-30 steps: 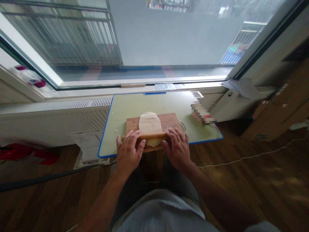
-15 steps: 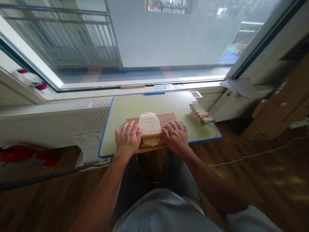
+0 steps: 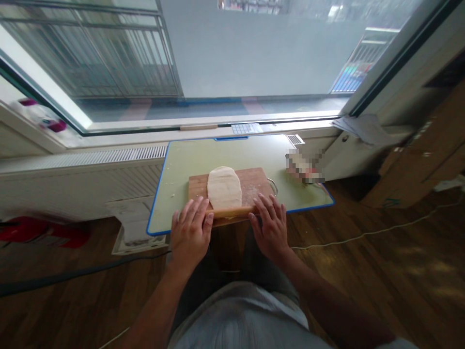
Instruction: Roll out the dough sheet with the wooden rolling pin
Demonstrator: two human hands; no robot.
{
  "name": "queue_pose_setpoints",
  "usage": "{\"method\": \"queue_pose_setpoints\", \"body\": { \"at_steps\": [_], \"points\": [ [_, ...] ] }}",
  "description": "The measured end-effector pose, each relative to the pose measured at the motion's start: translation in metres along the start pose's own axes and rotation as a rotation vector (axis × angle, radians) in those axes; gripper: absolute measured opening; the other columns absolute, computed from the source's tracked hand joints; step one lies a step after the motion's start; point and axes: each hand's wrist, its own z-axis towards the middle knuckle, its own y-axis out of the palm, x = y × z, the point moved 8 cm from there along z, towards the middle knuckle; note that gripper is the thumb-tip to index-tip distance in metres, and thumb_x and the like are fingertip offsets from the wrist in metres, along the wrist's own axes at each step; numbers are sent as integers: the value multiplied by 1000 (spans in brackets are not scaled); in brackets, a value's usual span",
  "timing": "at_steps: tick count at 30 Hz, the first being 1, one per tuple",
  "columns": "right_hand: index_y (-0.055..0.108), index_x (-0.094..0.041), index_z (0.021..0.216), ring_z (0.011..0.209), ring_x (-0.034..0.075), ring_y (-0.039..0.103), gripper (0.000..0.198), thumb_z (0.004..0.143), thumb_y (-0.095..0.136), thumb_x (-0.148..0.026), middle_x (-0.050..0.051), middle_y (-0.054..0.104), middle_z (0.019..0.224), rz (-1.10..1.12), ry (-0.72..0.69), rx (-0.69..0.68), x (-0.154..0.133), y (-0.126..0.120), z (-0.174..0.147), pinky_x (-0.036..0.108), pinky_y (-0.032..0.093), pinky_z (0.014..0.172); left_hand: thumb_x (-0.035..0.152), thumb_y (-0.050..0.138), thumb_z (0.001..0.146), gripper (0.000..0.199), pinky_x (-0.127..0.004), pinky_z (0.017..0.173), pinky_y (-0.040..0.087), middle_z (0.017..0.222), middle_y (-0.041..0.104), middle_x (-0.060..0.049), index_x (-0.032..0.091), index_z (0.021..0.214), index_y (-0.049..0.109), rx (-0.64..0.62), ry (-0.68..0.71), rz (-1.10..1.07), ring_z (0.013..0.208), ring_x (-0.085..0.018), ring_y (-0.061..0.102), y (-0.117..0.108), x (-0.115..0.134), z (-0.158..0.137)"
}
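Observation:
A flat oval sheet of dough [image 3: 224, 187] lies on a wooden cutting board [image 3: 253, 184]. Across the dough's near end runs a wooden rolling pin [image 3: 232, 212]. Over the pin's left end rests my left hand [image 3: 191, 228], fingers bent on it. My right hand [image 3: 271, 224] lies on the right end in the same way. Between the hands the middle of the pin shows, while its ends are hidden under my fingers. Flour dusts the board to the right of the dough, and a metal handle [image 3: 273, 187] sticks out at the board's right side.
The board lies on a pale green table [image 3: 203, 150] with a blue edge. A pixelated item [image 3: 303, 167] sits at the table's right. Beyond are a radiator [image 3: 109, 157] and a window sill. A red fire extinguisher [image 3: 43, 231] is at left, a cardboard box [image 3: 410, 165] at right.
Both hands have drawn the rolling pin toward me, from over the dough to its near end. More of the dough and board now shows beyond the pin.

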Motion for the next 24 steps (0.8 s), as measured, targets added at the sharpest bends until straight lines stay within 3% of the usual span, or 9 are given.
{"method": "queue_pose_setpoints", "body": {
  "at_steps": [7,11,17,24],
  "points": [
    [56,-25,153,164,33,34,42,113,52,-37,12,57,164,63,-27,44,-1,-3,-14,64,27,131,41,49,111,45,-57,133,27,157,66,-10,23,149,66,101,17,-27,151,-32,56,-2,2,-21],
    [58,-24,152,164,34,34,43,113,50,-40,12,58,164,26,-5,10,-1,-2,-13,64,25,131,43,46,112,47,-62,135,19,158,65,-10,26,151,65,68,-13,-15,153,-32,54,-2,4,-18],
    [59,-24,155,164,35,32,49,114,45,-46,12,56,166,-69,53,-80,2,5,12,67,19,132,48,38,112,55,-68,136,12,166,57,-11,28,160,58,-43,-66,9,158,-33,47,2,3,6],
    [65,-24,153,159,37,38,53,114,42,-52,10,58,165,-125,111,-211,8,21,63,69,20,132,48,37,111,55,-74,133,14,168,54,-11,28,156,63,-103,-116,57,158,-36,45,14,-5,49]
  ]
}}
